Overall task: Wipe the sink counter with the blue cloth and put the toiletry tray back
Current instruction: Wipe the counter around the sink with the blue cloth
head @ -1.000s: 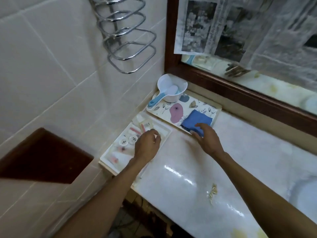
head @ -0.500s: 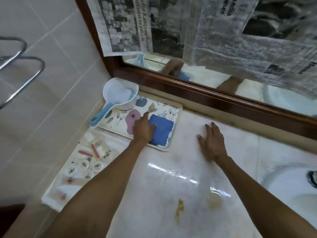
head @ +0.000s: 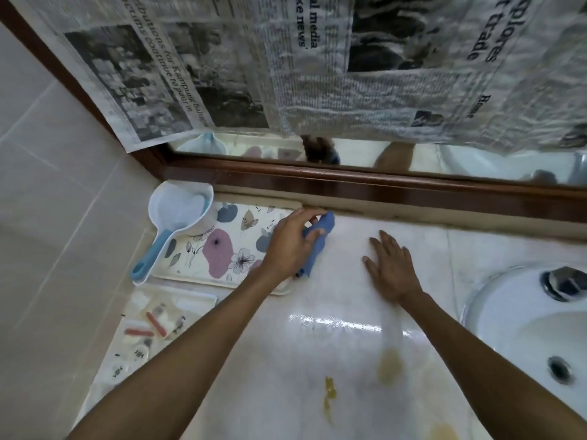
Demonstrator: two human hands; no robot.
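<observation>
My left hand (head: 290,246) grips the bunched blue cloth (head: 317,246) at the right edge of a flower-patterned tray (head: 222,249), with the cloth partly over the white marble counter (head: 301,360). Flat on the counter to the right of the cloth lies my right hand (head: 389,268), fingers spread, holding nothing. A white toiletry tray (head: 190,301) with small bottles and red tubes sits at the counter's left end, in front of the flowered tray. Yellowish stains (head: 330,393) mark the counter near its front.
A white scoop with a blue handle (head: 173,223) rests on the flowered tray's back left corner. The white sink basin (head: 524,328) is at the right. A wood-framed mirror (head: 349,182) covered with newspaper runs along the back. Tiled wall stands at the left.
My left hand has closed on the blue cloth and pulled it off the flowered tray toward the counter, bunching it. My right hand stays flat on the counter. The view has shifted right.
</observation>
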